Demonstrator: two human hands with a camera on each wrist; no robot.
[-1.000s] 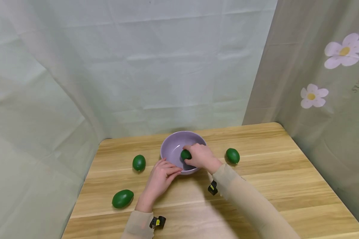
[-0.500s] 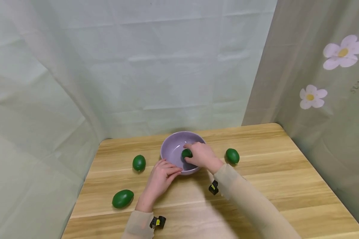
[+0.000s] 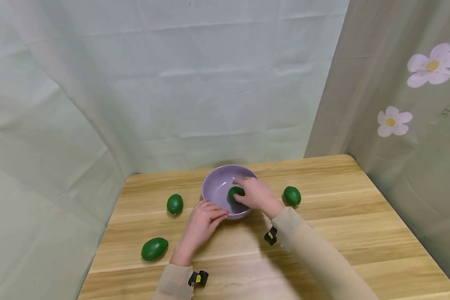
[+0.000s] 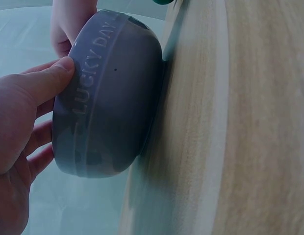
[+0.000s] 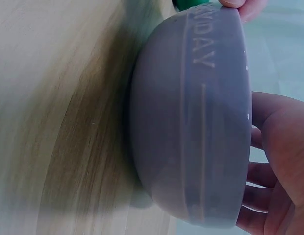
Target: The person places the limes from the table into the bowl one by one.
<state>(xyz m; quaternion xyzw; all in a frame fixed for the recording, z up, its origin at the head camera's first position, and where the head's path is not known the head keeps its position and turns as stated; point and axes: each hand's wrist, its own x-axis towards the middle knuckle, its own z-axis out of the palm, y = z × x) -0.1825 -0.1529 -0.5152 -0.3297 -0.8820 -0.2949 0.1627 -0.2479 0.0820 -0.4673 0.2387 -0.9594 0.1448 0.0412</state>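
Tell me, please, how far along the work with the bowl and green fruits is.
Apparently done: the bowl stands on the table, held at its rim by the left hand. In progress: the right hand is at one green fruit inside; whether gripped is unclear. Remaining, if all belong inside: two green fruits left of the bowl, a third fruit right.

Both forearms slant inward from below, the left forearm (image 3: pixel 173 283) bearing right and the right forearm (image 3: pixel 322 262) left; the left hand (image 3: pixel 201 218) pinches, thumb (image 4: pixel 54 76) opposing its fingers (image 4: pixel 40 136), while the right hand (image 3: pixel 256 194), farther forward, parts index finger (image 3: pixel 238 181) from thumb
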